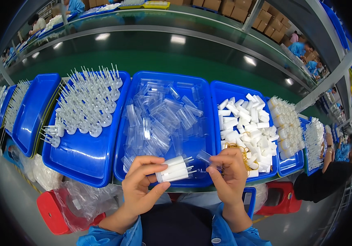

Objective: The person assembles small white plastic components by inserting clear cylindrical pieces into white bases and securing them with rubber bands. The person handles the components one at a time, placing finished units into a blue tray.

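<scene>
My left hand [141, 178] is closed around a piece with several white cylinders [175, 169] side by side, thin white stems sticking out to the right. Just right of those stem ends, my right hand [230, 176] pinches a clear plastic tube [204, 157] between thumb and fingers. Both hands are above the front edge of a blue tray [198, 143] of loose clear tubes [155, 131]. To its right a blue tray [215, 95] holds white cylinders [247, 117] and yellow rubber bands [241, 152]. Left of the middle, another blue tray [79, 158] carries white stemmed parts [87, 104].
Behind the trays runs a green conveyor belt [143, 51]. A blue tray [32, 119] stands at the left. Red stools [53, 211] sit below on both sides. A co-worker's dark sleeve [323, 182] is at the right, and more people work beyond.
</scene>
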The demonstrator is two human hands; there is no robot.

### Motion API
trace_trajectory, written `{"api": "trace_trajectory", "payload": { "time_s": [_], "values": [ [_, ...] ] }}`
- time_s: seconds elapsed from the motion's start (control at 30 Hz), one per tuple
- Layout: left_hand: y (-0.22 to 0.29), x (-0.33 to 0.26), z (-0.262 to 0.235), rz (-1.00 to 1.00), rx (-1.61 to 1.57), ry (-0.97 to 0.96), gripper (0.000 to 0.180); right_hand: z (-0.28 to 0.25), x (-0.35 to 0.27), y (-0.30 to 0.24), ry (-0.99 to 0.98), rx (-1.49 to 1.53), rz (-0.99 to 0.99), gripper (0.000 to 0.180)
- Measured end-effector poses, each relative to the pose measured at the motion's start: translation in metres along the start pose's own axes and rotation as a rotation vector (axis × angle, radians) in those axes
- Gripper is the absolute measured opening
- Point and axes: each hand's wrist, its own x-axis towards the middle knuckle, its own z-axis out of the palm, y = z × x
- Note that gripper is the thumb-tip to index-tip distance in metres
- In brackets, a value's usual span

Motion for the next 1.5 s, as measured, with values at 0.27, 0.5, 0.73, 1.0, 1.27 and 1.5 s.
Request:
{"api": "trace_trajectory", "payload": {
  "time_s": [0.27,0.5,0.73,1.0,1.27,1.5],
  "values": [
    [0.001,0.002,0.001,-0.042,-0.027,-0.008,0.036,0.002,0.005,0.002,0.065,0.164,-0.131,0.024],
    [0.001,0.002,0.002,-0.062,-0.022,-0.022,0.036,0.002,0.004,-0.003,0.007,0.292,-0.034,0.024],
    [0.001,0.001,0.001,-0.081,-0.007,-0.026,0.036,-0.001,0.005,-0.005,-0.042,0.220,-0.049,0.022],
    [-0.001,0.000,0.004,-0.050,-0.014,-0.028,0.036,0.000,0.002,-0.004,-0.060,0.222,-0.046,0.023],
    [-0.001,-0.003,0.002,-0.057,0.115,-0.047,0.035,0.006,-0.004,0.001,0.002,0.232,-0.051,0.023],
    [-0.004,-0.001,-0.001,0.031,0.241,-0.096,0.031,0.010,-0.001,-0.001,0.046,0.241,0.018,0.021]
  ]
}}
